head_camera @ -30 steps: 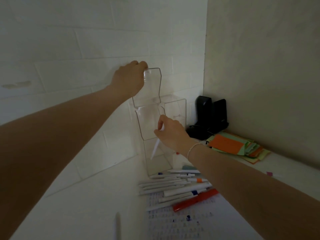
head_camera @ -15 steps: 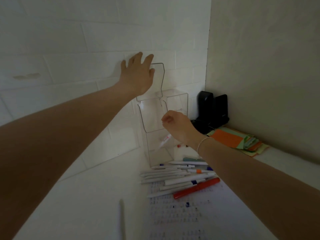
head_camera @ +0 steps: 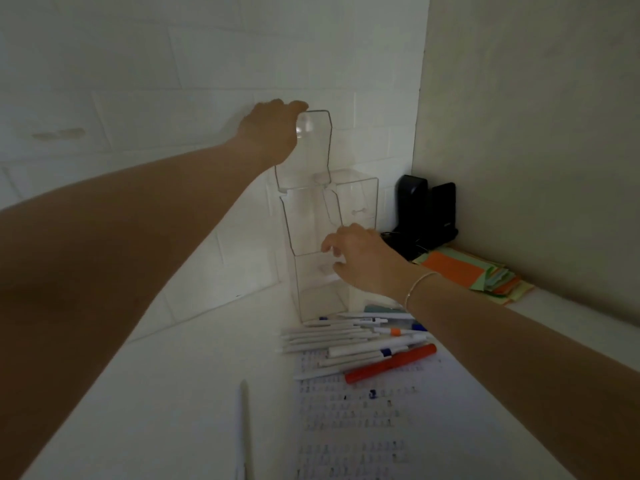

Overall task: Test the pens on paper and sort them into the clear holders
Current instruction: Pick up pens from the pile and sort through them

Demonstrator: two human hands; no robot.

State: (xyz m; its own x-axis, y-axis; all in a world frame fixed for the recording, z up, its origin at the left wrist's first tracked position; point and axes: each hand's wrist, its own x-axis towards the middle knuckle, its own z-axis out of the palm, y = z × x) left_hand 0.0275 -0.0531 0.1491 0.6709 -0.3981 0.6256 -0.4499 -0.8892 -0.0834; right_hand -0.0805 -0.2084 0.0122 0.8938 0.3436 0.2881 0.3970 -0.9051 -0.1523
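Left hand: I see its fingers curled over the top edge of the upper clear holder, gripping that edge where the holder stands against the white brick wall.

Right hand: its fingers are loosely spread and slightly bent, held in front of the lower clear holder. I see nothing pinched between them; whether the fingertips touch the plastic I cannot tell. A thin bracelet circles the wrist.

Clear holders: stacked in tiers in the corner, the lower one standing on the white counter. A second clear compartment sits just right of the stack. The contents are too faint to make out.

Pens: a loose group of white-barrelled pens lies on the counter just in front of the holders, some with blue or orange bands. A red marker lies along the group's near edge, on the paper.

Paper: a sheet with rows of small marks, below the pens.

Single white pen: lies apart to the left of the paper, pointing away from me.

Black object: stands in the far corner, right of the holders.

Coloured paper stack: orange, green and yellow sheets, beside the black object.
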